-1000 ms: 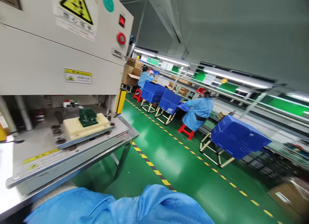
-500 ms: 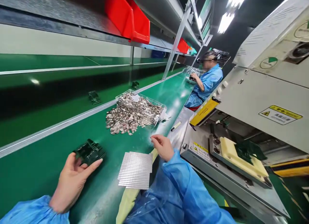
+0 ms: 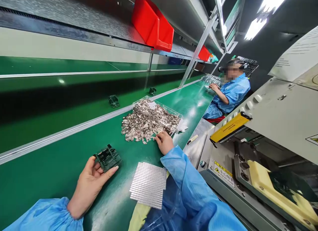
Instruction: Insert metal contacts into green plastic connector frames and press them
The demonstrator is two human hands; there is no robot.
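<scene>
My left hand [image 3: 90,184] lies low on the green belt, palm up, and holds a dark green circuit board [image 3: 107,158] in its fingers. My right hand [image 3: 164,142] rests at the near corner of a clear plastic tray [image 3: 165,105], its fingertips beside a heap of small metal pieces [image 3: 146,121]. Between my hands and nearer me lies a flat stack of silver metal strips [image 3: 148,185]. My blue sleeve hides part of the stack's right edge.
A green conveyor belt [image 3: 62,138] runs away from me, with several small dark boards [image 3: 113,101] on its far side. Red bins [image 3: 152,24] sit on the shelf above. A press machine [image 3: 280,125] stands at right, holding a cream fixture [image 3: 280,198]. A co-worker [image 3: 235,91] sits beyond.
My view has swung from the machine and aisle round to the belt. My right hand has moved forward from the metal strips to the tray's corner. The board stays in my left hand.
</scene>
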